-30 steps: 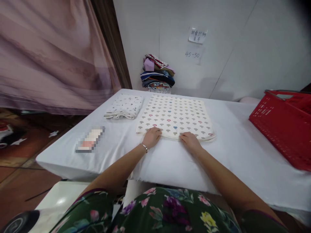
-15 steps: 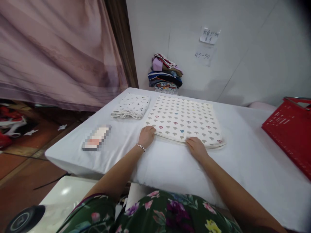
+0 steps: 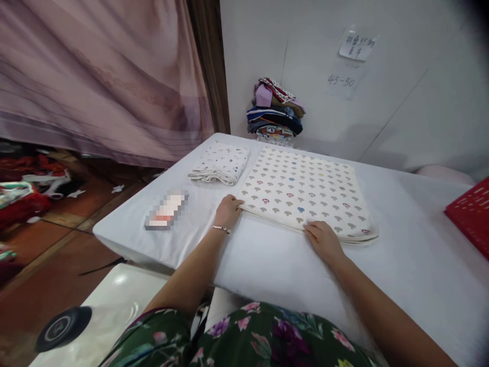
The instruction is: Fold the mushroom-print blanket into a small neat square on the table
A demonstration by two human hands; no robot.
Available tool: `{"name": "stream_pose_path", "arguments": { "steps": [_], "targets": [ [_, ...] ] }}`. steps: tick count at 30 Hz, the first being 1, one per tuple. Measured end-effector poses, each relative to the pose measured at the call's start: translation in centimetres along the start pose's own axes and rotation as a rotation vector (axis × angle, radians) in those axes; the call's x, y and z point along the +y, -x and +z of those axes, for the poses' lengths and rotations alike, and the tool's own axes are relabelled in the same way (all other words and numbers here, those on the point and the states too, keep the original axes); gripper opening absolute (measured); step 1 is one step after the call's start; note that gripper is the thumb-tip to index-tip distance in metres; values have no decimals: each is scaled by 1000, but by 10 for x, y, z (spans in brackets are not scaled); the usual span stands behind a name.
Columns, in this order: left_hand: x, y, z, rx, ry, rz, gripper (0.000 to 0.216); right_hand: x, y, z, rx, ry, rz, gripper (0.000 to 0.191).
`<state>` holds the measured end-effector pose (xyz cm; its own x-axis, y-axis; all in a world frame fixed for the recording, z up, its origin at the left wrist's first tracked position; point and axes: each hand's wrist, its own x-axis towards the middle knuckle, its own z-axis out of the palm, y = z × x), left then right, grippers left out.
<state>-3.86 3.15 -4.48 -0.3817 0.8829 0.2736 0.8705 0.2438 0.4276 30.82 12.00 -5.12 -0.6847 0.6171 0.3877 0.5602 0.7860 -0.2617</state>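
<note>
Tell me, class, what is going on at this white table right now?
A person in a floral garment has both hands on the near edge of a folded patterned cloth lying flat on the white table. The left hand rests at its near left corner, the right hand along its near edge. A smaller folded cloth lies to the left, a pile of folded fabrics sits by the wall, and a red basket stands at the right.

We wear a dark green dress [image 3: 244, 339] printed with pink, purple and yellow flowers along the frame's bottom; a thin silver bracelet [image 3: 221, 229] circles our left wrist.
</note>
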Motion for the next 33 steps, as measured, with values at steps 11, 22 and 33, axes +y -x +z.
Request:
{"name": "stream_pose_path", "arguments": {
  "steps": [11, 22, 33],
  "targets": [
    [0, 5, -4, 48, 413, 9, 18, -9, -3, -10, -49, -39, 51, 27],
    [4, 5, 0, 57, 248, -58, 16, -13, -10, 2, 9, 11, 29, 28],
    [4, 3, 1, 68, 224, -62, 18, -12, -12, 1, 7, 76, -25, 24]
  ]
}}
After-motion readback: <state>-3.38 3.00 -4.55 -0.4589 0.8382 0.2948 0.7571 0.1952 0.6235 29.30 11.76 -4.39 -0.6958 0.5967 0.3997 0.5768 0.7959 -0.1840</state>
